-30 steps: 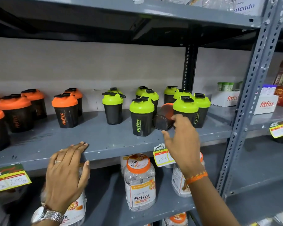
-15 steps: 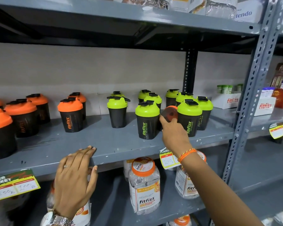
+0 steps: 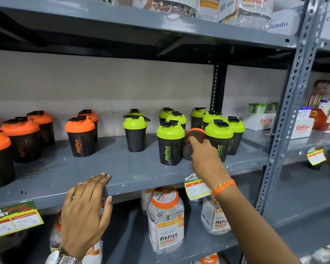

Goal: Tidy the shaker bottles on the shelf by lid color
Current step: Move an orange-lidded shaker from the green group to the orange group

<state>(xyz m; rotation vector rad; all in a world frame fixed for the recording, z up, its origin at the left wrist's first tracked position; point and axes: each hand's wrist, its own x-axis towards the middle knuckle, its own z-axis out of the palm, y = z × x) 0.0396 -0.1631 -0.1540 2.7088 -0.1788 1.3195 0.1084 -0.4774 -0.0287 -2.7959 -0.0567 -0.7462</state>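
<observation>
On the grey shelf (image 3: 122, 174) stand black shaker bottles, orange-lidded ones (image 3: 80, 136) on the left and green-lidded ones (image 3: 170, 141) on the right. One orange-lidded bottle (image 3: 191, 138) lies tipped over among the green ones, its base toward me. My right hand (image 3: 204, 159) grips that lying bottle from the front. My left hand (image 3: 86, 212) rests flat on the shelf's front edge, fingers apart, holding nothing.
A grey upright post (image 3: 286, 115) bounds the shelf on the right. White fitfizz boxes (image 3: 263, 121) sit beyond it. Clear jars with orange lids (image 3: 165, 218) stand on the shelf below. Yellow price tags (image 3: 196, 189) hang from the front edge. Packs fill the top shelf.
My right hand reached in between the green-lidded bottles and closed on the tipped orange-lidded bottle. My left hand stayed on the shelf edge. The camera moved closer.
</observation>
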